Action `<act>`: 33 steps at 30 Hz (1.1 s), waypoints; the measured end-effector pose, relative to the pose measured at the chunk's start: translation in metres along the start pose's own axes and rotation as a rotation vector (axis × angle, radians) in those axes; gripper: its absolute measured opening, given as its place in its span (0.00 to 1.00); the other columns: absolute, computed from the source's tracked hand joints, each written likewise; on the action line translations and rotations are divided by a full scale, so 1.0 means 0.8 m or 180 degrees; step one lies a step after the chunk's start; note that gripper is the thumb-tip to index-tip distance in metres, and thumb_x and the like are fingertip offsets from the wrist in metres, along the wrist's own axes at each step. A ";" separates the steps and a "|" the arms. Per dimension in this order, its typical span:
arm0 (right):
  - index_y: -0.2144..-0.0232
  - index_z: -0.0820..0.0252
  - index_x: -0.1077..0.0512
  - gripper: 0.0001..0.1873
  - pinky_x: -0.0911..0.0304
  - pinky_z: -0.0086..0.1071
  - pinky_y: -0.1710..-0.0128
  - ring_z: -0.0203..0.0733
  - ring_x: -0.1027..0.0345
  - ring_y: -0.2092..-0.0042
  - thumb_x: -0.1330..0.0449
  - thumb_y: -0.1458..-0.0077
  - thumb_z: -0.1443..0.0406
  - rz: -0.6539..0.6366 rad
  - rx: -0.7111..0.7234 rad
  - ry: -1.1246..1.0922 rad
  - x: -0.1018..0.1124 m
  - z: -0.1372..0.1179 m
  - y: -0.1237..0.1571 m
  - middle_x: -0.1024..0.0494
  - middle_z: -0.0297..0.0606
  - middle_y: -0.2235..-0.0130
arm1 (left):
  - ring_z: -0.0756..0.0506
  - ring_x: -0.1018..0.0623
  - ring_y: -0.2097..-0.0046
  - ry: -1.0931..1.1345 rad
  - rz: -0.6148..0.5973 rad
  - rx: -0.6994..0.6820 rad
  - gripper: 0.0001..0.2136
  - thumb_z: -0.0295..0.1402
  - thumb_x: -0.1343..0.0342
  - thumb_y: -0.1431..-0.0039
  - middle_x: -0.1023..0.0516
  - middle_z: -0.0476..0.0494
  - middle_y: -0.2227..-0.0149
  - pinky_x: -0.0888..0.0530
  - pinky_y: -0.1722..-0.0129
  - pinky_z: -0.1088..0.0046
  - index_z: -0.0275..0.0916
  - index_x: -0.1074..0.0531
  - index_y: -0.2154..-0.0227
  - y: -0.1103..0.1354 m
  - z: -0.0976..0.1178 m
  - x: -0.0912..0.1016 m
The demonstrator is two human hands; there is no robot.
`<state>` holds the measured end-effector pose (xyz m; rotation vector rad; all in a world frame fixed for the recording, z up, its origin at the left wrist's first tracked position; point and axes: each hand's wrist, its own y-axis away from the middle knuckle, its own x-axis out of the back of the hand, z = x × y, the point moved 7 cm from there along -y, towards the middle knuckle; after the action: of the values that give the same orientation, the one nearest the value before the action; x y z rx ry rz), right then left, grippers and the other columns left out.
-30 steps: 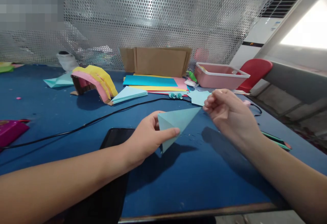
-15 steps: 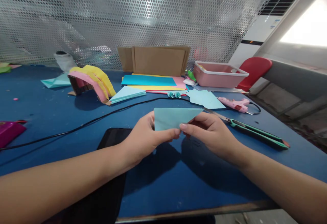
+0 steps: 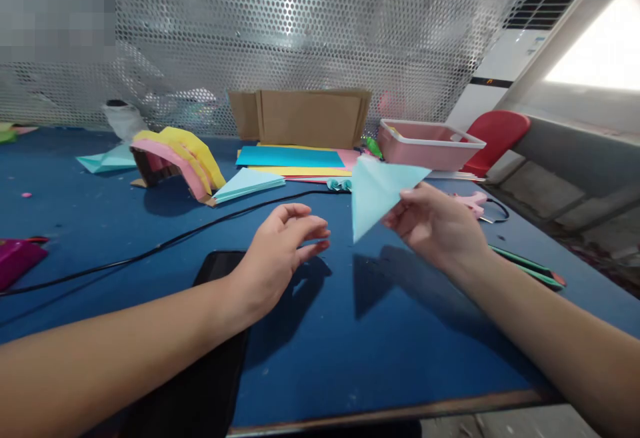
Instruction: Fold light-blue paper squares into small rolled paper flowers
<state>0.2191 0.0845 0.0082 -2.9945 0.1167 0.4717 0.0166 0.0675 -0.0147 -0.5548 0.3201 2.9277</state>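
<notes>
A light-blue folded paper triangle [image 3: 379, 188] is pinched in my right hand [image 3: 440, 225], held up over the table with one corner pointing down. My left hand [image 3: 280, 261] hovers to its left, fingers loosely curved and apart, with nothing in them. Below my left forearm lies a black tablet-like slab [image 3: 200, 365]. A stack of light-blue paper triangles [image 3: 250, 185] rests beyond my left hand. Small teal curled paper pieces [image 3: 339, 185] sit just left of the held paper.
A black cable [image 3: 165, 246] crosses the blue table [image 3: 310, 371]. Around it are a yellow-and-pink cardboard arch [image 3: 175, 158], coloured sheets [image 3: 290, 157], a pink basket [image 3: 430, 148], a pink glue gun [image 3: 475, 203], a green-and-black cutter [image 3: 535, 270] and a magenta object [image 3: 20, 261].
My left hand has let go of the paper and drawn back to the left. My right hand has lifted the paper up and to the right, turning it so its face shows.
</notes>
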 end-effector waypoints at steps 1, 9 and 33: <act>0.81 0.56 0.35 0.09 0.39 0.32 0.76 0.37 0.37 0.77 0.37 0.59 0.67 -0.0184 -0.0173 0.0035 -0.009 0.007 0.006 0.33 0.30 0.81 | 0.50 0.23 0.66 0.0067 -0.0110 0.0029 0.08 0.31 0.41 0.44 0.24 0.50 0.70 0.24 0.62 0.71 0.39 0.36 0.66 0.001 -0.001 -0.004; 0.79 0.58 0.30 0.07 0.35 0.34 0.70 0.37 0.35 0.75 0.35 0.59 0.64 -0.0809 -0.0502 0.0287 -0.034 0.023 0.026 0.29 0.32 0.78 | 0.50 0.22 0.65 -0.0150 -0.0556 -0.0269 0.11 0.31 0.37 0.46 0.23 0.52 0.68 0.25 0.66 0.77 0.41 0.33 0.63 0.012 0.005 -0.018; 0.67 0.53 0.28 0.05 0.35 0.34 0.72 0.40 0.33 0.72 0.37 0.47 0.62 -0.0310 0.0909 0.1790 -0.028 -0.023 0.040 0.25 0.34 0.71 | 0.52 0.27 0.73 -0.1195 -0.0468 -0.0652 0.12 0.36 0.36 0.50 0.29 0.55 0.76 0.27 0.70 0.76 0.39 0.35 0.77 0.015 0.028 -0.016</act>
<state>0.2008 0.0520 0.0294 -2.7401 0.0733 -0.3748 0.0185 0.0600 0.0128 -0.0394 -0.0635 2.8545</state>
